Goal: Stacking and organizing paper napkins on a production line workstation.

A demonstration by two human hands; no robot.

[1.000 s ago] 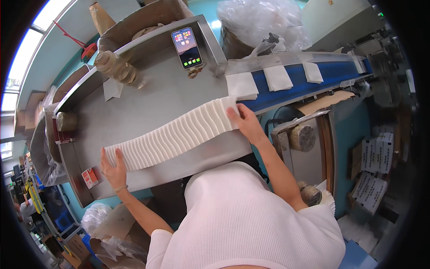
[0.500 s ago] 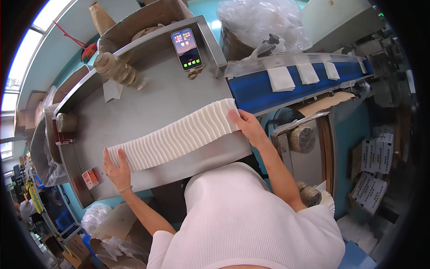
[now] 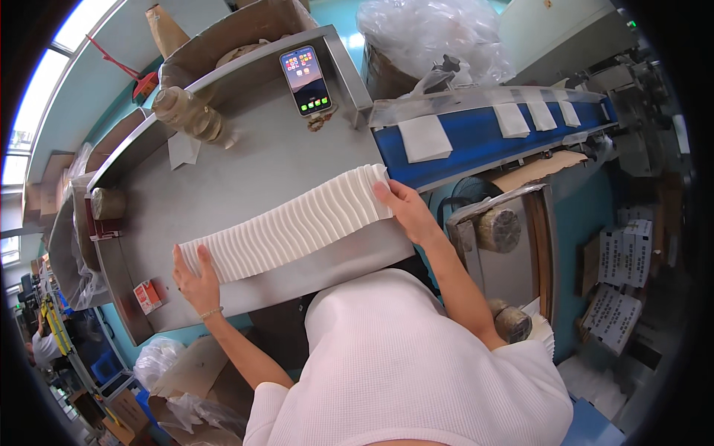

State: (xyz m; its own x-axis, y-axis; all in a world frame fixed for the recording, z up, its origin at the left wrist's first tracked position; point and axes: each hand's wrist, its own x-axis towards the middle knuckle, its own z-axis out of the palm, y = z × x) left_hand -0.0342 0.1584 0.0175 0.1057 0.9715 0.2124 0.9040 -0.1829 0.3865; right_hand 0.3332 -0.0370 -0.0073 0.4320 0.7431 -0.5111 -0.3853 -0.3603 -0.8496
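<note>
A long row of folded white sheets (image 3: 286,227), packed side by side on their edges, lies slantwise across the steel table (image 3: 253,167). I cannot tell whether they are paper or cloth. My left hand (image 3: 197,282) grips the row's left end, thumb on the near part and fingers round the end. At the right end, by the conveyor, my right hand (image 3: 409,212) holds the last sheets with its thumb on top. Several more folded white sheets, such as the nearest one (image 3: 425,139), lie spaced out on the blue conveyor belt (image 3: 472,141).
A lit phone (image 3: 305,82) leans at the table's back. Left of it stand a plastic bottle (image 3: 186,115) and a roll of tape (image 3: 109,203). A small red-and-white box (image 3: 147,296) lies near the left edge. Open cartons (image 3: 242,37) and bagged plastic (image 3: 439,37) surround the table.
The sheets on the belt have moved left toward the table, and another has come into view further up. My hands and the row have hardly moved.
</note>
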